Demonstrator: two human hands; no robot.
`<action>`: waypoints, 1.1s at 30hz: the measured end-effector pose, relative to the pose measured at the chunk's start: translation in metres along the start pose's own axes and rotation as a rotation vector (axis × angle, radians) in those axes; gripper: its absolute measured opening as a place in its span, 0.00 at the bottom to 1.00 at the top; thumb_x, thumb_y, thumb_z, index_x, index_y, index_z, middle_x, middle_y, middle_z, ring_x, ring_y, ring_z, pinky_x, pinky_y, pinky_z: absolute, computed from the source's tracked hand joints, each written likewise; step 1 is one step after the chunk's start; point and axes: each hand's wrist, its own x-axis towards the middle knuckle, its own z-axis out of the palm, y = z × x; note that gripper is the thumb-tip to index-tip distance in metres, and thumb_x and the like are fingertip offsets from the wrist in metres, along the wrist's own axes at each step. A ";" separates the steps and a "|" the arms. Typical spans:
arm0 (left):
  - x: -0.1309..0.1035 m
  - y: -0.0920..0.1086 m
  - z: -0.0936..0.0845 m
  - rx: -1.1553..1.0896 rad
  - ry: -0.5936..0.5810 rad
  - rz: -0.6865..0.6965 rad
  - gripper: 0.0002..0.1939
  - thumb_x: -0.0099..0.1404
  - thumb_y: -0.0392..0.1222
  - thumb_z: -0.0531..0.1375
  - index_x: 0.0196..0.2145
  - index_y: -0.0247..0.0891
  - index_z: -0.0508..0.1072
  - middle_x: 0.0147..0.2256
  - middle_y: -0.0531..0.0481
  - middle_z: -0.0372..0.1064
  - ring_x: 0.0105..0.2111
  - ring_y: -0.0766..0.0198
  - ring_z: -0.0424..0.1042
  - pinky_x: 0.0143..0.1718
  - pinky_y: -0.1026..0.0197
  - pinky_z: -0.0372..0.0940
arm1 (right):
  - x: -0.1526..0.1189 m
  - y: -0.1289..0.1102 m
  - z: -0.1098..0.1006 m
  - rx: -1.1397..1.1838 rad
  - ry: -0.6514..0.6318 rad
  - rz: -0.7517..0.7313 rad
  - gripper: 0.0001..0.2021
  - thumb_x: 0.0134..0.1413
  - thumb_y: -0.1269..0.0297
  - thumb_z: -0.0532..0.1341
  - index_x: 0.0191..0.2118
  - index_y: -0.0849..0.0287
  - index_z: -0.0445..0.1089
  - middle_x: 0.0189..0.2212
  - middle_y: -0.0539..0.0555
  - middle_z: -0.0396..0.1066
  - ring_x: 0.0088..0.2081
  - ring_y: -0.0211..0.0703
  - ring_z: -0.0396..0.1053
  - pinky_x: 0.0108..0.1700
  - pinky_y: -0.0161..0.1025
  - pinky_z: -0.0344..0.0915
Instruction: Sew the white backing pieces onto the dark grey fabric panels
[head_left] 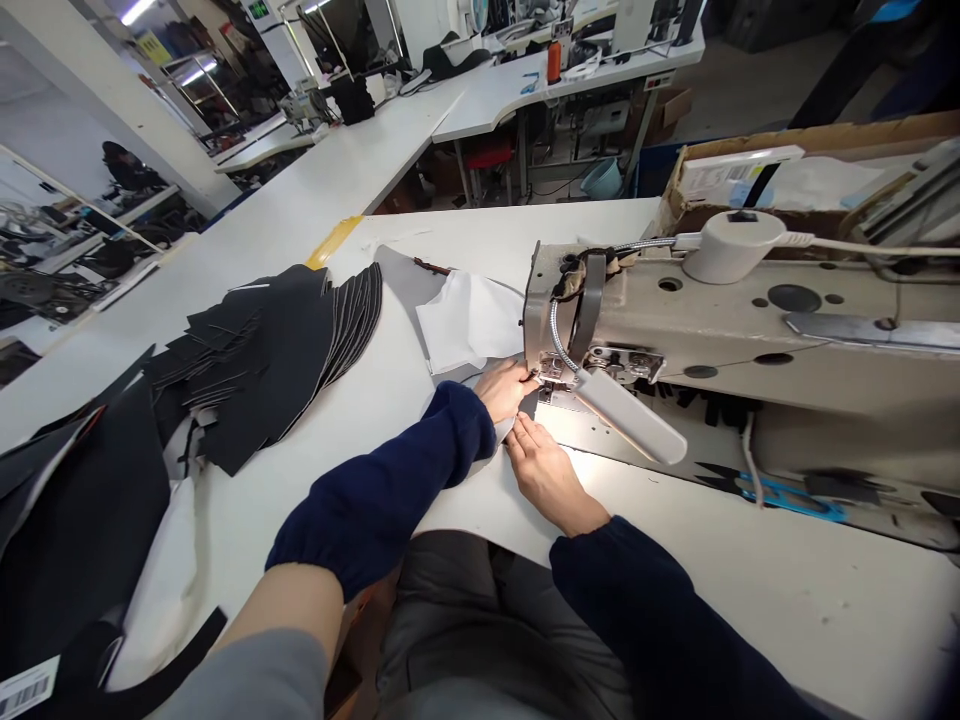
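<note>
Shows dark panels [281, 350] fanned at left, then open room on the table [382, 420] up to the cloth [529, 404], between left hand [502, 388] and right hand [547, 470] and partly beneath, with long axis too covered to tell. Sets the left nearer the machine [720, 345], with fingers bunched and grip impossible to tell; lays the right nearly flat at the cloth's near edge, pinching nothing visible, with bare table rightward.

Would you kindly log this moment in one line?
Left hand: on fabric; right hand: on fabric; sewing machine: beside hands; lamp: lit
</note>
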 end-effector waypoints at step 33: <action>-0.010 -0.003 0.026 -0.266 0.249 -0.161 0.10 0.65 0.40 0.56 0.39 0.44 0.77 0.45 0.49 0.70 0.45 0.58 0.65 0.47 0.54 0.57 | -0.001 0.000 -0.033 0.230 0.222 0.053 0.10 0.60 0.72 0.53 0.41 0.61 0.71 0.41 0.57 0.74 0.47 0.45 0.70 0.50 0.41 0.68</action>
